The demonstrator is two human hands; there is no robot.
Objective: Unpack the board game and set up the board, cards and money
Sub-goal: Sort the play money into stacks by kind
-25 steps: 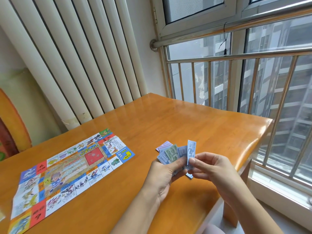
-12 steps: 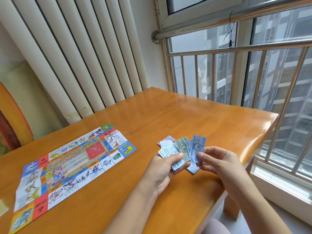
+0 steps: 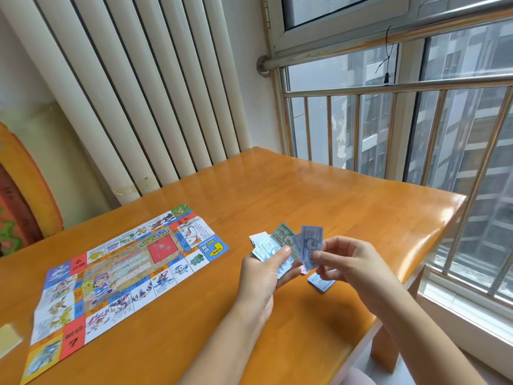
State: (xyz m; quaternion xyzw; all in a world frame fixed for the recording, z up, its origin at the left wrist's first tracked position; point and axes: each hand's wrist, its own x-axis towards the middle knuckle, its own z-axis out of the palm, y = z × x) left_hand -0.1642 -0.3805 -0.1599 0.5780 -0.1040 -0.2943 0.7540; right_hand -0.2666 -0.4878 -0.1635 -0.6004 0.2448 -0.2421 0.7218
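The colourful paper game board (image 3: 122, 270) lies unfolded flat on the left half of the wooden table (image 3: 347, 195). My left hand (image 3: 266, 273) grips a fanned bundle of play money (image 3: 270, 245), pale blue and green notes. My right hand (image 3: 349, 259) pinches a single blue note (image 3: 312, 247) by its lower end, held upright just right of the fan. Under my right hand a small stack of blue notes (image 3: 320, 282) lies on the table, with a pink scrap beside it.
A pale card or packet (image 3: 8, 339) pokes in at the table's far left edge. A white ribbed radiator (image 3: 133, 93) stands behind the table. A barred window (image 3: 388, 134) runs along the right, beyond the table's right edge.
My right hand has drawn one blue note out of the fan and slightly to the right. A small blue stack now shows on the table below it. The view has tilted a little.
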